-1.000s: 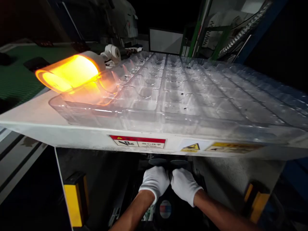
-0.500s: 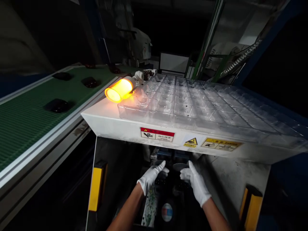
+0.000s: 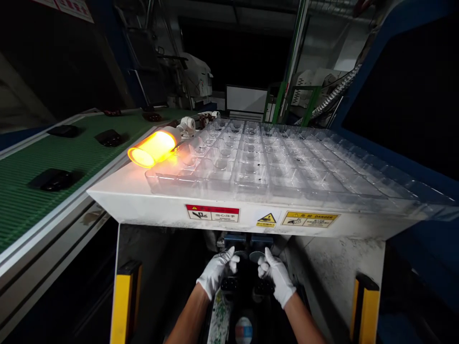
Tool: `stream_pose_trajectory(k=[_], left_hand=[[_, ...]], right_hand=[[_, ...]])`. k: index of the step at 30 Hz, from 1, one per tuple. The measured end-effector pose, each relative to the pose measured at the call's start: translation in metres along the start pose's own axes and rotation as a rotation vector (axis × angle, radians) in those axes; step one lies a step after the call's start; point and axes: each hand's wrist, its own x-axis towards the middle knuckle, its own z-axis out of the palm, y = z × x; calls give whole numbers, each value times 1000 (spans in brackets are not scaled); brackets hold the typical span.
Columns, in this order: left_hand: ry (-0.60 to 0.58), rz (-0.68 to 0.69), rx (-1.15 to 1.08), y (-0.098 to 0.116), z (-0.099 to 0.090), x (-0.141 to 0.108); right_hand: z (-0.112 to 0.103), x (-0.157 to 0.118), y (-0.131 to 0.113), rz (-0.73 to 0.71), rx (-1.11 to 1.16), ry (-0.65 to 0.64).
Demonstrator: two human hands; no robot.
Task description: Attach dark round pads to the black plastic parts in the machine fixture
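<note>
Both my hands wear white gloves and are under the front edge of the white machine table [image 3: 158, 203]. My left hand [image 3: 215, 271] is closed, thumb above curled fingers, at the edge of a thin grey round disc [image 3: 242, 255]. Opposite it, my right hand [image 3: 276, 274] pinches the edge of a second round disc [image 3: 256, 257] that looks like a lens. Blue blocks [image 3: 234, 239] sit just behind the discs. Dark round fittings [image 3: 229, 284] lie below the hands, partly hidden in shadow.
A clear plastic tray [image 3: 218, 188] with many pockets covers the tabletop. A glowing orange lamp [image 3: 152, 149] lies at its left. Several dark glossy pieces [image 3: 53, 179] sit on the green conveyor belt [image 3: 21, 210]. Yellow-and-black posts [image 3: 123, 306] flank the opening, one on each side.
My fingers have curled in from a spread pose, and both hands are now closed at the discs. The whole view has shifted, so the table appears lower and further left.
</note>
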Motion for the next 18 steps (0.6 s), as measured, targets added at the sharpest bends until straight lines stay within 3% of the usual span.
stream_pose_trajectory(k=[6,13,18], left_hand=[[-45,190,36,-11,-1,-1],[4,257,216,-13,-7,-6],[-20,278,401,-7,-32,-13]], right_hand=[[-4,0,13,-145,-151,21],[-23,-3,4,-291,-596,-5],[-59,-21,-3,-305,-868,-16]])
